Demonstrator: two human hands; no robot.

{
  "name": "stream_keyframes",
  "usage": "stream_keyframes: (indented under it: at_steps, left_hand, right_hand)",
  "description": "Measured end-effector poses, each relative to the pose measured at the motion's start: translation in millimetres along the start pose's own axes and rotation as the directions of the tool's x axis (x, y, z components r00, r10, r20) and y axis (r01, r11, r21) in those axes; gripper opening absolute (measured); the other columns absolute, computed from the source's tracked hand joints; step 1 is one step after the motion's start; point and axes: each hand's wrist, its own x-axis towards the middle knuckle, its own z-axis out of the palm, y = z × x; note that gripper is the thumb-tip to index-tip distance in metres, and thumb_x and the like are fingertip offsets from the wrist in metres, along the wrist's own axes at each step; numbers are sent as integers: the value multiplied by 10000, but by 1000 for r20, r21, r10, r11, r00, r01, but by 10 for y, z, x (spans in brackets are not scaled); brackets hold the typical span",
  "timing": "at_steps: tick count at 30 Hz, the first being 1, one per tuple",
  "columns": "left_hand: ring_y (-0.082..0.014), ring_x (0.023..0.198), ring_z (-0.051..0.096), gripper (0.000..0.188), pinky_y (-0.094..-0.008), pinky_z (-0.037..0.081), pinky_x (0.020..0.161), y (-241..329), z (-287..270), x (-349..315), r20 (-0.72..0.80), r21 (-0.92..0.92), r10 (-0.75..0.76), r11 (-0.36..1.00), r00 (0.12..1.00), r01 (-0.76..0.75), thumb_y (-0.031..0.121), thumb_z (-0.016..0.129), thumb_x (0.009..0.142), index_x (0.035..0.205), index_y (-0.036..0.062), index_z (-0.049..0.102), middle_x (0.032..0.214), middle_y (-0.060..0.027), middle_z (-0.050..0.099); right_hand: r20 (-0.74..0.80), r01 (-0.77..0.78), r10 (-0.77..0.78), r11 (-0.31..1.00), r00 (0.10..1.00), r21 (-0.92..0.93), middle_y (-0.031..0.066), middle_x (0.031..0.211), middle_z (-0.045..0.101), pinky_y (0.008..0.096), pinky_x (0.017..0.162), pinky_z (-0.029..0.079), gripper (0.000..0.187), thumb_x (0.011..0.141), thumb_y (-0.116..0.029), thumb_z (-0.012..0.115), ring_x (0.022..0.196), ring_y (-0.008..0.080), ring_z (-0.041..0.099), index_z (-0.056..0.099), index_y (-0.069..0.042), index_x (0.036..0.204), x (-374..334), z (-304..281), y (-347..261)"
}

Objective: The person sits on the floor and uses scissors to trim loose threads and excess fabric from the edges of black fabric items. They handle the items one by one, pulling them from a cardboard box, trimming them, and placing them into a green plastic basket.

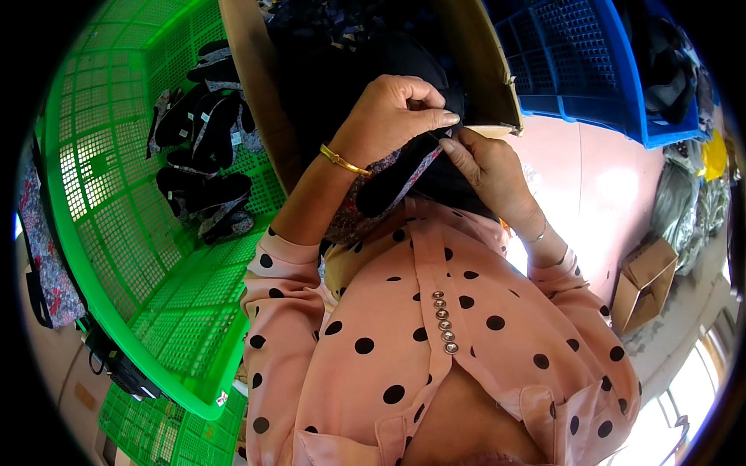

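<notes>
My left hand (392, 115), with a gold bangle at its wrist, is closed with thumb and forefinger pinched at the upper end of a black-and-floral fabric piece (388, 185). The piece is shaped somewhat like a slipper, and its exact kind is unclear. Against the same end, my right hand (491, 165) is closed too, its thumb bent toward the left fingertips. The fabric hangs below my left hand, over my lap, with its floral edge showing. Whatever fine thing lies between the fingertips is too small to make out. Dark cloth (373, 70) covers my legs behind the hands.
To the left stands a large green plastic basket (167, 311) with several similar black-and-floral pieces (210, 132) inside. A cardboard box (252, 70) is ahead, a blue crate (571, 62) at the far right. A small carton (643, 283) and plastic bags (676, 202) lie at right.
</notes>
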Motion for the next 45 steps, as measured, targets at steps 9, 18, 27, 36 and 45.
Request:
stream_keyframes:
  at_steps: [9, 18, 27, 36, 45]
  left_hand:
    - [-111, 743, 606, 198, -260, 483, 663, -112, -217, 3, -314, 523, 328, 843, 891, -125, 135, 754, 813, 949, 10, 683, 836, -36, 671]
    - [-206, 716, 606, 151, -301, 483, 621, 4, 414, -760, -251, 727, 448, 672, 858, -138, 76, 750, 768, 900, 43, 684, 848, -82, 662]
    - [-83, 699, 598, 152, -221, 483, 643, -71, 364, -729, -444, 247, 49, 966, 895, 70, 61, 703, 837, 950, -40, 691, 828, -59, 682]
    - [-53, 830, 591, 218, -188, 480, 771, 51, 316, -772, -242, -410, -272, 899, 931, 156, 47, 667, 891, 1083, -56, 653, 919, -26, 667]
    - [-62, 843, 605, 223, -197, 484, 785, 78, 338, -811, -201, -504, -265, 854, 943, 132, 47, 676, 883, 1086, -43, 654, 930, -31, 669]
  right_hand:
    - [-6, -115, 127, 915, 992, 386, 64, 578, 539, 279, 513, 406, 448, 976, -428, 532, 522, 169, 519, 614, -19, 811, 89, -63, 202]
    - [-3, -102, 130, 787, 991, 608, -13, 613, 438, 209, 536, 348, 424, 1005, -408, 500, 565, 62, 398, 565, -22, 841, 59, 27, 289]
    - [-173, 331, -323, 944, 931, 19, 114, 675, 603, 319, 529, 480, 348, 866, -360, 692, 587, 256, 619, 585, -38, 945, -23, 40, 297]
    - [-160, 463, -523, 834, 837, -300, 69, 619, 557, 329, 489, 476, 377, 806, -416, 698, 557, 236, 601, 544, -72, 823, 35, -102, 124]
    - [-42, 492, -536, 800, 843, -344, 64, 605, 545, 317, 479, 461, 359, 860, -407, 643, 540, 219, 589, 542, -74, 773, 44, -231, 72]
